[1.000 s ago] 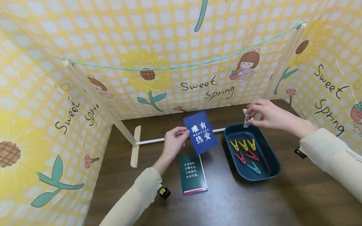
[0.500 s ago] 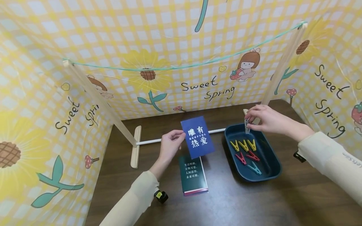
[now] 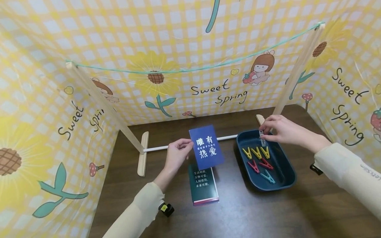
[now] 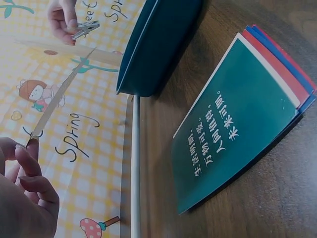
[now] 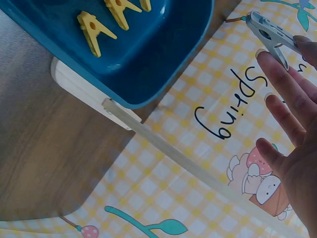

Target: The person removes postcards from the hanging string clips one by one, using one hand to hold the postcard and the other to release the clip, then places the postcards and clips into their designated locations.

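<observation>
My left hand [image 3: 178, 153] pinches the left edge of a blue card [image 3: 206, 147] with white characters, held above a stack of cards [image 3: 203, 185] topped by a dark green one. The left wrist view shows that card [image 4: 60, 94] nearly edge-on. Over the far end of a dark blue tray [image 3: 285, 185], my right hand [image 3: 279, 129] pinches a whitish clothespin [image 3: 262, 138] between thumb and fingers. In the right wrist view this clothespin [image 5: 270, 37] is above the tray's rim. Several yellow, red and light blue clothespins [image 3: 255, 153] lie inside the tray.
A green string [image 3: 190, 70] sags between two wooden posts [image 3: 104, 107] at the back. A white rod [image 3: 156, 149] joins their feet low down, passing behind the card and tray. Patterned yellow cloth [image 3: 178, 29] surrounds the brown table [image 3: 247, 211].
The left hand has brought the blue card slightly down and left, over the green card's top edge. The right hand has lowered a little with the clothespin toward the tray.
</observation>
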### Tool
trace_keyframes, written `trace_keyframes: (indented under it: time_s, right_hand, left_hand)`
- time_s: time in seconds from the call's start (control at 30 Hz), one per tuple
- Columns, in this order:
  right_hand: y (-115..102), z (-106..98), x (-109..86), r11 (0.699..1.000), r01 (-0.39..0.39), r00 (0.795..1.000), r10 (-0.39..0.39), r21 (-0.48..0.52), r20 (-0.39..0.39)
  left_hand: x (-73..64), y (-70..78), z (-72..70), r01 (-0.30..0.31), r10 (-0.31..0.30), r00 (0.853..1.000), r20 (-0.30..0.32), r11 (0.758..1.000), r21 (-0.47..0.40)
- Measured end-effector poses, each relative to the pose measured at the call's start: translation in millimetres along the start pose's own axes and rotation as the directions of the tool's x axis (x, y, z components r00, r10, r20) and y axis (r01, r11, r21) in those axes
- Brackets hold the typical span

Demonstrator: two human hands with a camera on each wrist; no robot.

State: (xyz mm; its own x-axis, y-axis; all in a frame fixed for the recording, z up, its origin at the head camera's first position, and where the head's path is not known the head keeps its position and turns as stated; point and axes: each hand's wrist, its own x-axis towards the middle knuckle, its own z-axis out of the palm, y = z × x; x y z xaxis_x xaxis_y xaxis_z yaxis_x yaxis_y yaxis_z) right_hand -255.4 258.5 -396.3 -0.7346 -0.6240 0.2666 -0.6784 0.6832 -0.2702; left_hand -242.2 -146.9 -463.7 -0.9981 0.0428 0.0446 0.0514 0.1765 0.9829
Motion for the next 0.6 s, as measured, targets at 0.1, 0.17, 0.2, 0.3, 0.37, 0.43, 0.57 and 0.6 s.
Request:
trace_keyframes:
  time_s: [0.1, 0.17, 0.2, 0.3, 0.37, 0.43, 0.57, 0.6]
  right_hand:
    - [-1, 2, -3.9, 1.0, -0.025, 0.999, 0.025, 0.006, 0.019]
    - [-1, 4, -5.7, 0.999, -0.038, 0.999, 0.038, 0.006, 0.031]
    - [0, 5, -6.7, 0.999, -0.041, 0.998, 0.041, 0.004, 0.036]
    - [1, 9, -9.6, 0.999, -0.041, 0.998, 0.041, 0.002, 0.046]
    - [2, 11, -12.1, 0.999, -0.047, 0.998, 0.047, 0.0, 0.052]
    - [2, 14, -14.9, 0.998, -0.062, 0.996, 0.062, 0.001, 0.064]
    - [2, 20, -21.0, 0.994, -0.113, 0.988, 0.112, 0.008, 0.106]
    - [2, 21, -22.5, 0.992, -0.127, 0.985, 0.125, 0.012, 0.119]
  left_hand:
    - [-2.1, -2.3, -2.3, 0.01, -0.01, 1.0, -0.002, 1.0, 0.016]
    - [-3.0, -3.5, -4.5, 0.02, -0.02, 1.0, -0.006, 0.999, 0.028]
    - [-3.4, -4.0, -5.5, 0.025, -0.025, 1.0, -0.006, 0.999, 0.034]
    - [-4.6, -6.0, -8.3, 0.038, -0.038, 0.999, -0.008, 0.998, 0.052]
    - [-5.1, -8.0, -10.0, 0.039, -0.038, 0.999, -0.011, 0.998, 0.053]
    - [-5.6, -10.0, -11.1, 0.035, -0.035, 0.999, -0.014, 0.998, 0.047]
    - [-7.2, -14.2, -12.4, 0.041, -0.04, 0.999, -0.014, 0.999, 0.029]
    - [-7.7, -15.3, -12.6, 0.041, -0.041, 0.999, -0.012, 0.999, 0.027]
